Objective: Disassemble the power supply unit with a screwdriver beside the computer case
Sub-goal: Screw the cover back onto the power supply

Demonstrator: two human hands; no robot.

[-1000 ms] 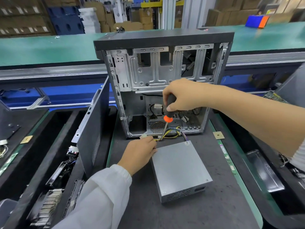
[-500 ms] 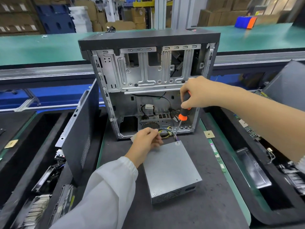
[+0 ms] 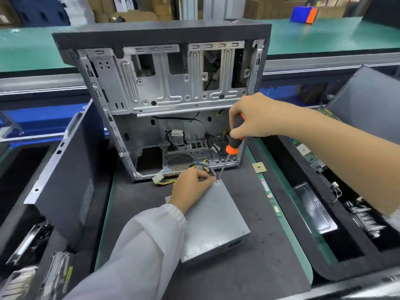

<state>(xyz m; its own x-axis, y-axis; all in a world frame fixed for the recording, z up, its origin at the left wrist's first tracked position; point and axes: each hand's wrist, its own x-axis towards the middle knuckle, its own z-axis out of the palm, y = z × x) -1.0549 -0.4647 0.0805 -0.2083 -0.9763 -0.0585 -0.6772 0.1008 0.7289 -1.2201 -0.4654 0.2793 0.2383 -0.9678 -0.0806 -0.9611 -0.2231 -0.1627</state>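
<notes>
Right grip (image 3: 255, 118) curled, left grip (image 3: 190, 187) pinching.

White elastic-cuff sleeve (image 3: 138, 241), L arm.

A single head-worn wide-angle view looks forward and down, close over the dark mat (image 3: 249, 267), the open computer case (image 3: 173, 83) just ahead
</notes>
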